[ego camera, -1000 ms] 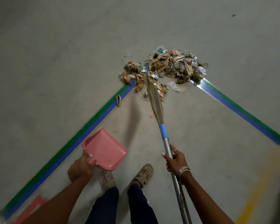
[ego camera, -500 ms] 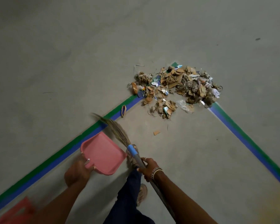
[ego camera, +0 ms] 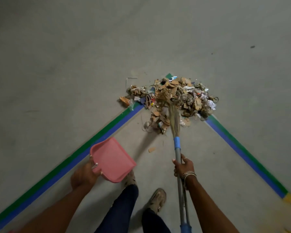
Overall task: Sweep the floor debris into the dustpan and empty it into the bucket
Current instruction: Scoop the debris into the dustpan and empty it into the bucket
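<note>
Head view looks down on the floor (ego camera: 74, 64). The debris pile (ego camera: 188, 98) lies far ahead, at the corner of two tape lines (ego camera: 107, 130). The right hand (ego camera: 183, 168) is curled round the broom (ego camera: 178, 152), whose bristles lie on the near part of the pile. The left hand (ego camera: 83, 178) grips the pink dustpan (ego camera: 112, 158), near and left of the pile, apart from it. The sweeping seems only starting. Next, the dustpan must probably go down flat beside the pile. No bucket is visible.
</note>
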{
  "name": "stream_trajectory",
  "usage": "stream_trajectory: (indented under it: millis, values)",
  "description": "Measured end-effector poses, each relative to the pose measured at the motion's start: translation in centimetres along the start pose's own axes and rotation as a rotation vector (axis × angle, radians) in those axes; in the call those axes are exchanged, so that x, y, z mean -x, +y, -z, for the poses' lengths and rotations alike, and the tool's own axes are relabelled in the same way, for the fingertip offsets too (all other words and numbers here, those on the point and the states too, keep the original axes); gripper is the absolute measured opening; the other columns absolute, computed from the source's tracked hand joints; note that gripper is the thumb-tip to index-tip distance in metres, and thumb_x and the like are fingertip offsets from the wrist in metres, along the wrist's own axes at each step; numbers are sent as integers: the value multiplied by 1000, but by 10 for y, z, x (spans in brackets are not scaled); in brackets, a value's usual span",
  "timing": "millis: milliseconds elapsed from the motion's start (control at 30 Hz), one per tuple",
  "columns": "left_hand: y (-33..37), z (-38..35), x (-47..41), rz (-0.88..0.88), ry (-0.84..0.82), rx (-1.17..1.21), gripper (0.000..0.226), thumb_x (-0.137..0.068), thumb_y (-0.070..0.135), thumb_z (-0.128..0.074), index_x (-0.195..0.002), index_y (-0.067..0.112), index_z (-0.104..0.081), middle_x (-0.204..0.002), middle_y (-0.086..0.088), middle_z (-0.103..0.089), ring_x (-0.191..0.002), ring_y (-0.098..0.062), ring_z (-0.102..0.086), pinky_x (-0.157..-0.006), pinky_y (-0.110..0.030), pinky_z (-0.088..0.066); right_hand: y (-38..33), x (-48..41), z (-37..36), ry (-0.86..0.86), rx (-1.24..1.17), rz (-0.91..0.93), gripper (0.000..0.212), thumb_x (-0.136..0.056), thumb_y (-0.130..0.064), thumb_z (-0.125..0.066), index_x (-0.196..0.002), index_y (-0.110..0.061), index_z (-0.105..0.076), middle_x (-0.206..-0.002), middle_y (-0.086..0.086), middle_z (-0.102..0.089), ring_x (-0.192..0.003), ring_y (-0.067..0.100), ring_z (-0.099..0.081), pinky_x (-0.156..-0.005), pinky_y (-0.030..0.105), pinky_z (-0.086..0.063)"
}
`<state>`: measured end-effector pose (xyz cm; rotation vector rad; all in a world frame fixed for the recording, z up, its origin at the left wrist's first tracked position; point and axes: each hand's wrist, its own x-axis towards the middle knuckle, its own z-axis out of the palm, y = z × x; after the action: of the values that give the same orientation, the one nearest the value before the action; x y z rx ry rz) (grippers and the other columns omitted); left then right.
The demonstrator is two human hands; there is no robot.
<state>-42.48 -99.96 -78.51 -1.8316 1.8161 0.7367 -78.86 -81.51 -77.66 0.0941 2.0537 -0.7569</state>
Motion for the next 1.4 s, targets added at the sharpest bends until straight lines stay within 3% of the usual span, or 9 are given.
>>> stream_trajectory:
  millis: [133, 300, 600, 733, 933, 1133, 1300, 1400]
  values:
    - [52, 10, 0, -123, 37, -99, 60, -87, 61, -58, -140, 36, -45, -115, -6, -68, -100, -32, -66, -72, -35, -49, 3, 20, 72, -24, -44, -3, 59, -89, -11, -71, -143, -18, -50, -62, 11, -55, -46, 20, -48, -44, 27, -45]
    - [90, -1, 8, -160, 43, -207, 60, -88, 60, -59, -138, 30, -47, -108, -5, -69, -97, -29, -67, -74, -35, -50, 43, 47, 121, -198, 47, -5, 56, -90, -11, -70, -137, -34, -50, -62, 11, -51, -51, 24, -48, -47, 29, -43]
    - [120, -60, 50, -41, 32, -226, 55, -86, 60, -61, -132, 30, -53, -99, 0, -69, -87, -24, -69, -72, -34, -57, 99, -5, 144, -512, 275, -219, 56, -90, -7, -64, -142, -19, -49, -56, 5, -51, -45, 22, -47, -43, 28, -41]
    - [155, -79, 86, 17, 30, -200, 50, -86, 59, -63, -125, 27, -59, -96, 0, -68, -83, -21, -68, -68, -31, -54, 101, -52, 172, -437, 284, -205, 49, -90, -4, -64, -136, -11, -51, -53, 8, -48, -40, 20, -44, -43, 28, -40]
    - [214, -85, 122, 29, 13, -178, 59, -83, 59, -67, -133, 29, -54, -104, -1, -69, -91, -23, -68, -77, -34, -56, 70, -79, 253, -310, 150, -78, 52, -91, -5, -66, -138, -19, -47, -59, 13, -51, -44, 22, -47, -43, 28, -44]
    - [258, -74, 112, -18, 46, -188, 68, -86, 62, -62, -144, 32, -42, -110, -4, -69, -94, -26, -68, -76, -35, -54, 50, -72, 323, -252, 50, 23, 22, -93, -20, -68, -114, -19, -61, -59, 11, -49, -46, 25, -46, -43, 31, -43]
    - [272, -83, 71, -24, 48, -239, 68, -84, 65, -63, -140, 32, -44, -103, -5, -70, -87, -27, -69, -70, -34, -54, 56, -113, 323, -143, 160, 30, 12, -93, -2, -60, -102, -2, -51, -64, 16, -52, -42, 26, -50, -40, 34, -45]
    - [263, -111, 31, -24, 31, -280, 73, -82, 66, -63, -142, 33, -40, -103, -5, -70, -85, -28, -69, -70, -36, -57, 66, -164, 299, -57, 218, 21, 14, -89, -5, -62, -92, -6, -48, -69, 19, -54, -41, 25, -50, -39, 34, -44]
